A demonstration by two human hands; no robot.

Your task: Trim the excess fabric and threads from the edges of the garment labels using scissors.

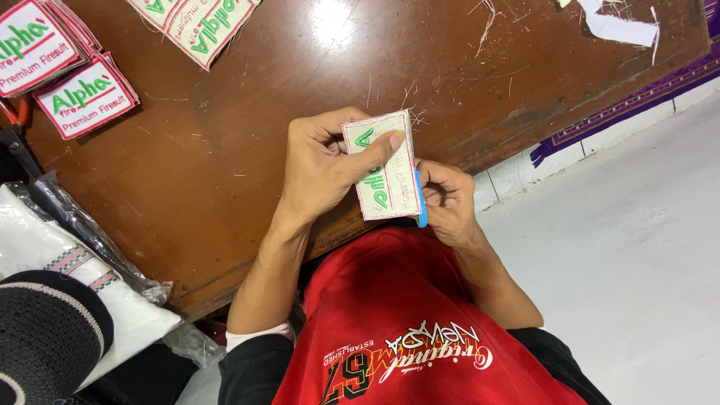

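Viewed from above, we see the left hand [322,161] grasping a rectangular embroidered patch [382,166], cream with a red stitched border and green lettering. The thumb lies across the patch face and the fingers are curled behind it. The patch is held above the near edge of the brown wooden table [225,150], tilted slightly, just in front of our red shirt [405,315].

The right hand [448,201] is clenched around a small blue-handled tool [421,202], of which only a narrow blue strip shows along the patch's right edge. We cannot tell what kind of tool it is, since its working end is hidden behind the patch and the fingers.

On the table, loose thread clippings [409,101] lie scattered just beyond the held patch. Two stacks of similar patches [64,71] sit at the far left, well apart from the hands, and another stack [199,22] lies at the top edge of the view. A white fabric scrap [619,28] rests near the upper right corner. Beside the table at lower left are plastic-wrapped white cloth [45,247] and a dark knitted cap [45,337].
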